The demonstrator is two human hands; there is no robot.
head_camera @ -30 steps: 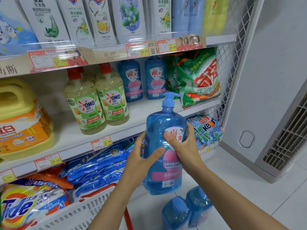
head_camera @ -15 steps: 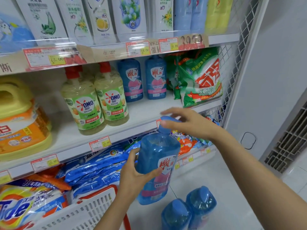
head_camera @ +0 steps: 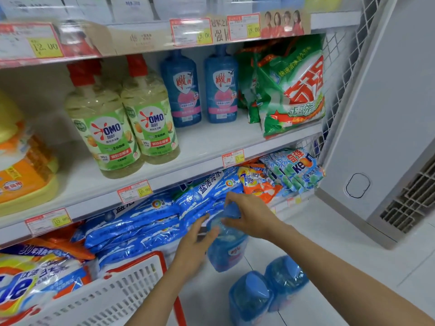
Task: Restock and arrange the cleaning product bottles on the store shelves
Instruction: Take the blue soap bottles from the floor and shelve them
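Two blue detergent bottles already stand on the middle shelf beside two OMO bottles. Two floor bottles wait. The fifth bottle hangs low before the lower shelf, my left grip wrapped round its shoulder and my right grip pinching its pump head. I judge three remain to shelve.

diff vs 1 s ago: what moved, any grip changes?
The blue pump bottle came down from in front of the middle shelf to well below its edge. The right hand left the label and now grips the pump head. The left hand is still on the bottle's side; how firmly is unclear. Unchanged: the two blue bottles on the floor and the OMO bottles.
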